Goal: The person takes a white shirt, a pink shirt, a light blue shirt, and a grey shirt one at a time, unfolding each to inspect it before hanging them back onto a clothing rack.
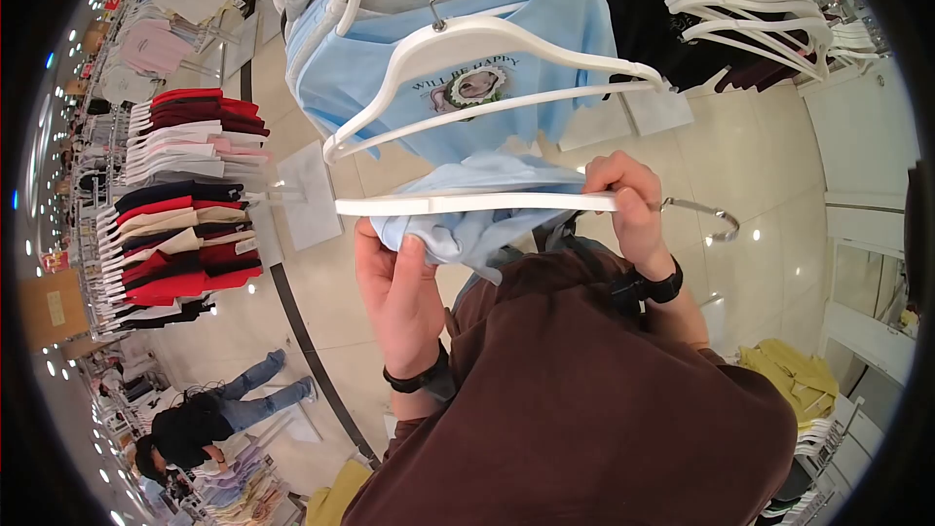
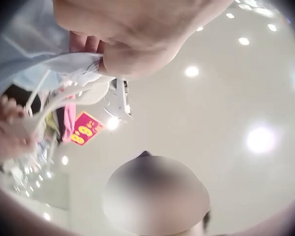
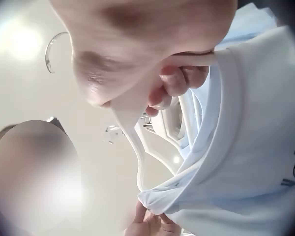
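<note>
A white hanger [image 1: 487, 203] lies level across the head view, its metal hook [image 1: 726, 221] pointing right. My right hand [image 1: 628, 205] grips it close to the hook, fingers curled round the white bar. A light blue T-shirt [image 1: 458, 234] hangs bunched about the hanger. My left hand [image 1: 394, 278] pinches the shirt's fabric between thumb and fingers near the hanger's left end. In the right wrist view the shirt's neckline [image 3: 231, 108] is stretched open, with one hanger arm [image 3: 132, 142] inside it and dark lettering on the cloth.
Ahead, a white hanger [image 1: 429, 49] hangs in front of light blue shirts [image 1: 365, 88] on a rack. Bare white hangers [image 1: 750, 15] and black garments [image 1: 653, 10] are at upper right. Clothes racks [image 1: 185, 244] line the left, where another person [image 1: 195, 433] stands.
</note>
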Motion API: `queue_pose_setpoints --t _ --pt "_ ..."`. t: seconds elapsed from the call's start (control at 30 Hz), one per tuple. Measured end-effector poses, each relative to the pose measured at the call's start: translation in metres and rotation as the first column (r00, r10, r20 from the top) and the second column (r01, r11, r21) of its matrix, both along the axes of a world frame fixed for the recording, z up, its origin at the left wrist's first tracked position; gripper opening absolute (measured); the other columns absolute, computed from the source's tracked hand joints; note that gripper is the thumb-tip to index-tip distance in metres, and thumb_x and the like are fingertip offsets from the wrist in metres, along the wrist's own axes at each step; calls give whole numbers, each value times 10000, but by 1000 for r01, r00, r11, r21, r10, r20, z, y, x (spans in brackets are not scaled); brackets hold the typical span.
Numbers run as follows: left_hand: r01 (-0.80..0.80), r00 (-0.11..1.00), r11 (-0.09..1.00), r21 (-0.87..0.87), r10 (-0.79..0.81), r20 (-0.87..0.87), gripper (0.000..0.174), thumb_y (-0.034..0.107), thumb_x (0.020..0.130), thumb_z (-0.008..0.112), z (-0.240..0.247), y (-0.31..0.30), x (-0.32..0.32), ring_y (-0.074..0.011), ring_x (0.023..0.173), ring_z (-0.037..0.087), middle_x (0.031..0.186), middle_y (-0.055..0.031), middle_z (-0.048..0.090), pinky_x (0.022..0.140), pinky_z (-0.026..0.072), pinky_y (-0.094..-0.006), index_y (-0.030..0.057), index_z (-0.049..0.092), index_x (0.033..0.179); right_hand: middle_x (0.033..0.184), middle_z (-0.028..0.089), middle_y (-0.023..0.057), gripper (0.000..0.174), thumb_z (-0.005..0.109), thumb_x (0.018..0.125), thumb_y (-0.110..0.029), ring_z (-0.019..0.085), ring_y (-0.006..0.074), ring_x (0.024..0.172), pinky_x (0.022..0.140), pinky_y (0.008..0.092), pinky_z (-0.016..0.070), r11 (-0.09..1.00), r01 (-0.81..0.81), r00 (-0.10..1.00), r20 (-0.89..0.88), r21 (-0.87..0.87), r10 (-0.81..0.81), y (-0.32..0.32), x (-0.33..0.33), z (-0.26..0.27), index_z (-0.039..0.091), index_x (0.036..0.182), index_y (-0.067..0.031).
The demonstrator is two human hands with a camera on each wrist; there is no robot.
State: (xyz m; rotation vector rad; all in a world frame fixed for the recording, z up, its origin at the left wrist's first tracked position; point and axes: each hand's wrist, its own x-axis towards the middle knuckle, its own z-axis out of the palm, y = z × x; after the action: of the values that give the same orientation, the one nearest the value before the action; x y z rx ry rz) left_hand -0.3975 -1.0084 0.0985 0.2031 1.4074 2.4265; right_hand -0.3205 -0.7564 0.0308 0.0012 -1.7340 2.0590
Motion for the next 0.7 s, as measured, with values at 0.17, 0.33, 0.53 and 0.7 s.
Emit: queue_pose_setpoints --t 0.17,0.33,0.53,0.7 --pt "-222 964 913 -343 153 -217 202 157 1076 548 -27 -9 -13 -128 1004 605 1116 -47 624 910 487 -316 34 517 1233 707 584 23 409 569 997 -385 512 96 641 585 261 386 982 -21 997 77 186 7 14 6 -7 622 853 -6" --pt "-252 962 763 -595 130 -241 161 174 1059 598 -48 -21 -32 -81 863 512 965 -8 582 782 421 -247 25 567 1109 671 550 27 334 583 988 -300 473 114 621 578 294 375 969 -51 982 188 243 5 22 12 -5 601 823 -10" --pt "-203 979 789 -580 148 -142 145 169 1058 585 -75 -24 -41 -74 854 512 941 9 600 778 404 -243 36 586 1116 637 509 68 269 608 969 -211 448 159 591 559 340 362 924 -102 943 331 369 -28 17 10 8 562 804 -3" --pt "-200 976 736 -647 91 -198 141 144 1057 566 -96 -27 -49 -78 850 526 934 6 606 780 414 -247 19 588 1120 618 498 91 307 621 966 -242 446 199 561 543 368 359 890 -111 921 382 442 -75 16 8 18 551 782 -7"
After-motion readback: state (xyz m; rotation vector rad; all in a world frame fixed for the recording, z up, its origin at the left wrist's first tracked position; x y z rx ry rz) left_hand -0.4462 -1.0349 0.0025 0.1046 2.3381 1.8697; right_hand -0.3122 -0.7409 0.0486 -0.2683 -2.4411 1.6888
